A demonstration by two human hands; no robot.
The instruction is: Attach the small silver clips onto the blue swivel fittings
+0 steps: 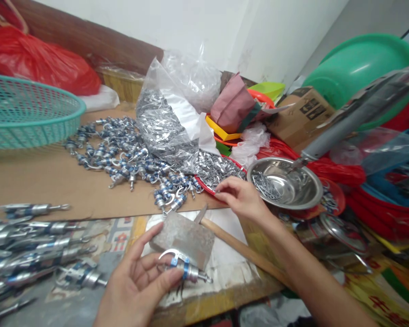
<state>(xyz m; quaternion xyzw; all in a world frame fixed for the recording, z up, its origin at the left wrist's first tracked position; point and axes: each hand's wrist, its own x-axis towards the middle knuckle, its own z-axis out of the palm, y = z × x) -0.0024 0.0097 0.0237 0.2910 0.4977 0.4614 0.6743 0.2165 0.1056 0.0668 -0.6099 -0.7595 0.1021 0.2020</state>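
The left hand (pixel 139 277) is gripping, partly hiding, a silver-and-blue hooked metal fitting (pixel 192 272), its tipped long axis pointing right; the right hand (pixel 242 196) is pinching a tiny, indistinct piece (pixel 217 191).

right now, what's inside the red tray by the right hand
Small silvery metal pieces are heaped in the red tray. They cover its bottom, and the right hand blocks part of the near rim, so what lies beneath or behind can't be seen.

We get soft, fairly bright light, white glints on the steel bowl (pixel 301 188) and green basin (pixel 361 68), faint shadows, and stretched edges where the turquoise basket (pixel 20 135) blurs
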